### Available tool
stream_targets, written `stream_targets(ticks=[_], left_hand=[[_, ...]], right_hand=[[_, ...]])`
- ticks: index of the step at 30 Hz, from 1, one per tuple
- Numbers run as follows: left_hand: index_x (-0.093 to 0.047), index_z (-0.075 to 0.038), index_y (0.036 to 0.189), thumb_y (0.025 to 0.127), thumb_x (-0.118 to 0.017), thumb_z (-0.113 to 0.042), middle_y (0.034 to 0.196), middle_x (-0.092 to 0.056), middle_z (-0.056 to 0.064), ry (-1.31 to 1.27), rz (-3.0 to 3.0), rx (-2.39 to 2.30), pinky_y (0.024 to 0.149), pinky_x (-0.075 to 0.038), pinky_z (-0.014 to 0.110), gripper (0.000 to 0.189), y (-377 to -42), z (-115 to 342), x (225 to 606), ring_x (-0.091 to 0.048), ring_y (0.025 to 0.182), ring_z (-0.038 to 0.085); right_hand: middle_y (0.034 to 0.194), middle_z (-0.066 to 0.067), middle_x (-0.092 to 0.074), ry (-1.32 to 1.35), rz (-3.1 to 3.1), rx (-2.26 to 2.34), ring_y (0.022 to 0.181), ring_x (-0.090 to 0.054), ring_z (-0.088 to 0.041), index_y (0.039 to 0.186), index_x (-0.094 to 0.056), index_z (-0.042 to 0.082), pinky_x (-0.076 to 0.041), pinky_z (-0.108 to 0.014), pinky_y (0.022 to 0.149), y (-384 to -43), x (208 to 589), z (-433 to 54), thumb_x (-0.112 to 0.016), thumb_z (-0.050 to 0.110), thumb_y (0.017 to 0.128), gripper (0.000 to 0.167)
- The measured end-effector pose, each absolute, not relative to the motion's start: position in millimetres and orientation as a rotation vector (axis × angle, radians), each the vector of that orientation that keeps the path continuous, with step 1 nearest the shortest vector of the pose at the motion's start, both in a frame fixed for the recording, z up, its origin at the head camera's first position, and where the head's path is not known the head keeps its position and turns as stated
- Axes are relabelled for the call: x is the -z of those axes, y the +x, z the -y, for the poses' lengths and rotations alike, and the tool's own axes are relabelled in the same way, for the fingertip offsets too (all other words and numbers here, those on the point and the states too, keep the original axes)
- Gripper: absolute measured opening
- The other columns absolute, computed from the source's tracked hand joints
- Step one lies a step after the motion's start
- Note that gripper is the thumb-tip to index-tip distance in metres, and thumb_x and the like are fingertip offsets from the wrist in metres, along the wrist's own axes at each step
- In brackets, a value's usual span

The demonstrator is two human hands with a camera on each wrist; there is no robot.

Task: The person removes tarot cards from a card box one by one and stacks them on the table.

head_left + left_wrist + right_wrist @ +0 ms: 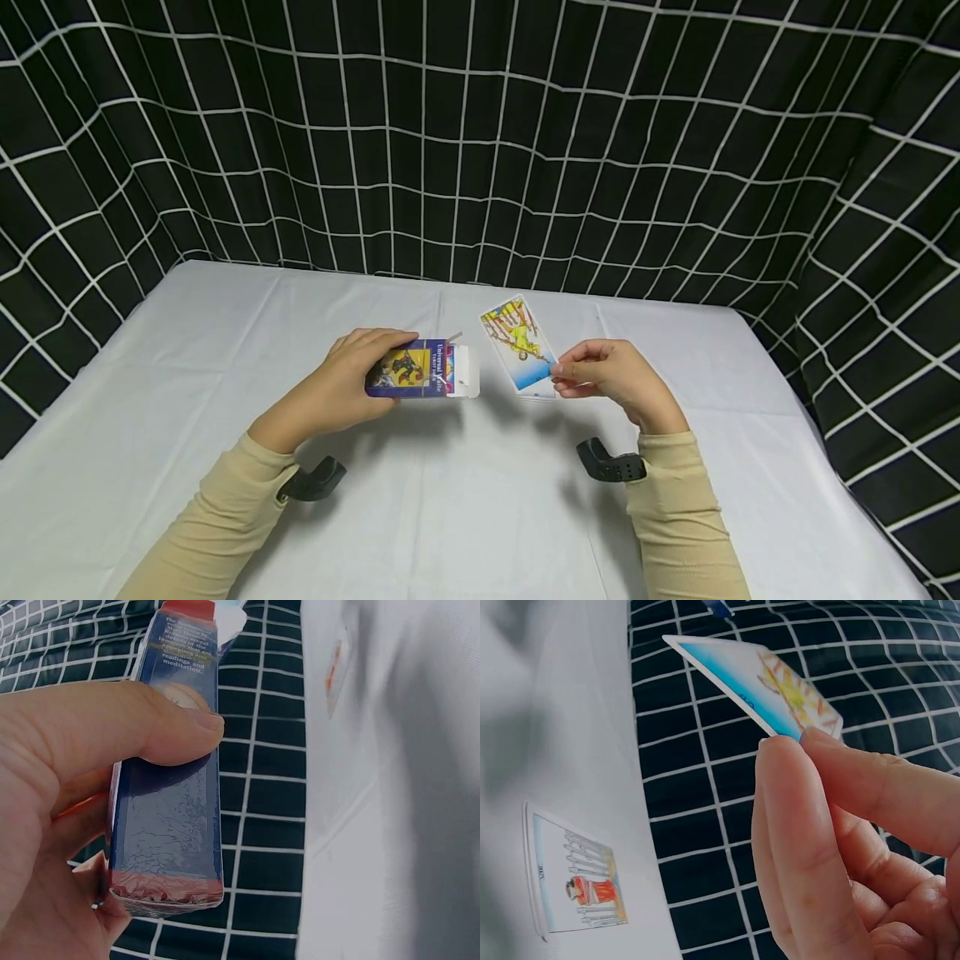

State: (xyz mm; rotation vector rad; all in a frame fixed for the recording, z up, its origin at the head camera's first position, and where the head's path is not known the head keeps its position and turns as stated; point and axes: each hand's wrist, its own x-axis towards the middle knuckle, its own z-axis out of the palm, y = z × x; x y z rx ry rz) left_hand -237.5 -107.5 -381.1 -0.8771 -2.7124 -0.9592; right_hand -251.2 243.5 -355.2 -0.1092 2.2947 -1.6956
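My left hand (333, 387) grips a dark blue tarot card box (405, 368), thumb on one narrow side and fingers on the other. Its white end flap (468, 372) stands open to the right, and something pink and blue shows in the mouth. In the left wrist view the thumb presses the box's blue side (169, 817). Between thumb and fingertips, my right hand (618, 377) pinches one corner of a tarot card (517, 342) with a yellow figure and a blue band. Beneath it on the table lies another tarot card (589, 889) with a red figure, apparently atop others.
A white cloth covers the table (495, 517). Black curtain with a white grid (465, 150) rises along the back and both sides. Dark curved wrist mounts (611, 462) sit at the cuffs of both beige sleeves (678, 508).
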Motion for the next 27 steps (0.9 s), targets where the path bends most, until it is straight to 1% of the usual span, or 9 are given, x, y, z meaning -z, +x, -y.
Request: stream_targets(ticks=[4, 10, 14, 19, 23, 27], left_hand=[[-0.05, -0.009, 0.143, 0.074, -0.079, -0.008, 0.142, -0.056, 0.012, -0.88, 2.716, 0.959, 0.108, -0.031, 0.052, 0.075, -237, 107, 381, -0.047, 0.13, 0.031], [-0.05, -0.009, 0.143, 0.074, -0.079, -0.008, 0.142, -0.057, 0.012, -0.88, 2.716, 0.956, 0.107, -0.032, 0.051, 0.075, -237, 107, 381, -0.048, 0.129, 0.03], [-0.05, -0.009, 0.143, 0.074, -0.078, -0.008, 0.142, -0.057, 0.012, -0.88, 2.715, 0.957, 0.107, -0.032, 0.051, 0.075, -237, 107, 380, -0.048, 0.129, 0.03], [-0.051, -0.009, 0.143, 0.074, -0.078, -0.008, 0.142, -0.057, 0.012, -0.881, 2.714, 0.954, 0.107, -0.032, 0.051, 0.075, -237, 107, 380, -0.048, 0.129, 0.031], [-0.051, -0.009, 0.143, 0.074, -0.078, -0.008, 0.142, -0.057, 0.012, -0.881, 2.715, 0.953, 0.107, -0.032, 0.051, 0.075, -237, 107, 380, -0.048, 0.129, 0.031], [-0.051, -0.009, 0.143, 0.074, -0.079, -0.008, 0.142, -0.057, 0.012, -0.878, 2.717, 0.954, 0.108, -0.032, 0.051, 0.074, -237, 107, 380, -0.048, 0.129, 0.03]], right_hand=[[0.073, 0.001, -0.072, -0.059, -2.259, 1.731, 0.069, -0.07, -0.006, 0.094, -0.063, -0.008, -0.059, -0.023, 0.071, -255, 360, -245, -0.065, 0.001, 0.09, 0.01], [0.071, 0.0, -0.072, 0.044, -2.121, 1.838, 0.066, -0.07, -0.005, 0.089, -0.063, -0.004, -0.058, -0.02, 0.067, -260, 371, -248, -0.062, -0.001, 0.091, 0.004], [0.071, 0.0, -0.072, 0.099, -2.058, 1.882, 0.065, -0.07, -0.004, 0.086, -0.063, -0.002, -0.057, -0.017, 0.065, -265, 379, -251, -0.06, -0.002, 0.092, 0.007], [0.069, -0.001, -0.071, 0.168, -2.016, 1.922, 0.063, -0.07, -0.005, 0.084, -0.063, 0.0, -0.057, -0.018, 0.065, -270, 388, -254, -0.059, -0.003, 0.092, 0.009], [0.07, -0.002, -0.071, 0.189, -1.988, 1.932, 0.064, -0.07, -0.006, 0.091, -0.059, -0.005, -0.058, -0.019, 0.066, -274, 396, -255, -0.058, -0.004, 0.092, 0.002], [0.07, -0.002, -0.071, 0.209, -1.976, 1.939, 0.063, -0.07, -0.006, 0.096, -0.055, -0.007, -0.058, -0.018, 0.066, -276, 403, -255, -0.058, -0.004, 0.092, 0.006]])
